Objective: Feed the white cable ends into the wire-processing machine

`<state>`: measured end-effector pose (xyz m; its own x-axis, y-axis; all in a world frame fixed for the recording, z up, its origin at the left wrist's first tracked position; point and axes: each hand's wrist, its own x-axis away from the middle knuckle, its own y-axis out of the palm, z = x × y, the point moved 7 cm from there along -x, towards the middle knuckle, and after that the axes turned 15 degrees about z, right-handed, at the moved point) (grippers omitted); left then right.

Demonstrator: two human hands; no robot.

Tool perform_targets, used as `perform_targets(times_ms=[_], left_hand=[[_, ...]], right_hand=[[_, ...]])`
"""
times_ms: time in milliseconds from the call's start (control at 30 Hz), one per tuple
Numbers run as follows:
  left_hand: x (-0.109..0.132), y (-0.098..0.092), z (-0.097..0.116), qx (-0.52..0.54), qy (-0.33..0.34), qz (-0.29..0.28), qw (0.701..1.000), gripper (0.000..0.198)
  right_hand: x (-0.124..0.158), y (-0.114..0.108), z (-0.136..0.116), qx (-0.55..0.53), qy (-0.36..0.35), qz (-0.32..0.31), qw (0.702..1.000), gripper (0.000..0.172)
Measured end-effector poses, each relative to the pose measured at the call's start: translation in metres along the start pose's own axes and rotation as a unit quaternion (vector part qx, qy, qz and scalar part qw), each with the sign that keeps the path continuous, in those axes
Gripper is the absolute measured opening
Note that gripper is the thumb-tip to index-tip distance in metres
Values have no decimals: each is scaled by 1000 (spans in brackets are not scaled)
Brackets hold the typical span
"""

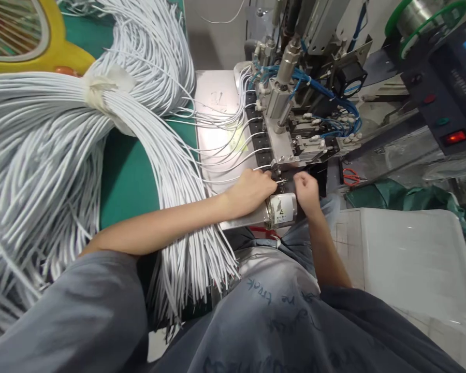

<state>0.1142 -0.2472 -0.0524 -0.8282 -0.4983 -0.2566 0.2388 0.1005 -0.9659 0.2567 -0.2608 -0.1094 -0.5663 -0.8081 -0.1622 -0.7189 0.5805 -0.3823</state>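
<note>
Left grip (254,192) and right grip (306,189) are curled by the near right corner of the metal plate (210,90); I cannot tell what either holds. White cables (243,92) span to its right edge; the left forearm (159,230), dragging the desk's (126,181) cable bundle (184,207), might tug them askew.

Two hands (252,191), one labelled container (283,209), one spool (416,19) and one bin (411,259) are showing alongside white wires (151,132) (beyond counting).
</note>
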Motion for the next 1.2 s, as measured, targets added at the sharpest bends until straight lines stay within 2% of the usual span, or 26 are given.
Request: perform_targets(times_ms=[67, 133, 167, 233, 267, 300, 367, 433, 567, 733, 800, 933, 1067, 1200], left_hand=[[1, 0, -2, -8, -31, -10, 999, 26], [3, 2, -6, -26, -74, -17, 997, 29], [3, 3, -9, -36, -94, -20, 995, 31], [5, 7, -13, -50, -121, -24, 991, 37], [6, 8, -14, -52, -126, -23, 990, 38], [7, 9, -15, -51, -127, -21, 990, 39], [7, 10, -15, -43, -128, -12, 991, 38], [6, 9, -15, -38, -128, -1, 991, 37], [5, 8, -13, -38, -117, 5, 992, 33], [4, 3, -11, -14, -100, 36, 994, 27], [2, 0, -4, 9, -68, 37, 997, 26], [1, -10, 15, 80, 7, 50, 996, 36], [1, -19, 18, 133, 23, 98, 986, 44], [-2, -16, 12, 143, 23, 78, 986, 35]], right_hand=[[19, -20, -23, 10, -42, 87, 995, 19], [50, -24, -42, 10, -60, 92, 994, 17], [68, -17, -48, 1, -63, 49, 997, 17], [109, 16, -51, -8, -37, -137, 990, 16], [131, 34, -49, -12, -15, -231, 973, 16], [149, 48, -46, -15, 5, -297, 955, 16], [172, 68, -39, -21, 35, -381, 924, 16], [177, 75, -34, -8, 39, -402, 915, 15], [170, 72, -35, 34, 25, -388, 921, 13], [181, 73, -42, 62, 1, -443, 895, 14], [172, 62, -47, 101, -31, -418, 902, 17], [120, 18, -56, 130, -67, -274, 950, 16], [58, -14, -51, 53, -28, -126, 990, 14], [21, -30, -42, -32, -3, 24, 999, 8]])
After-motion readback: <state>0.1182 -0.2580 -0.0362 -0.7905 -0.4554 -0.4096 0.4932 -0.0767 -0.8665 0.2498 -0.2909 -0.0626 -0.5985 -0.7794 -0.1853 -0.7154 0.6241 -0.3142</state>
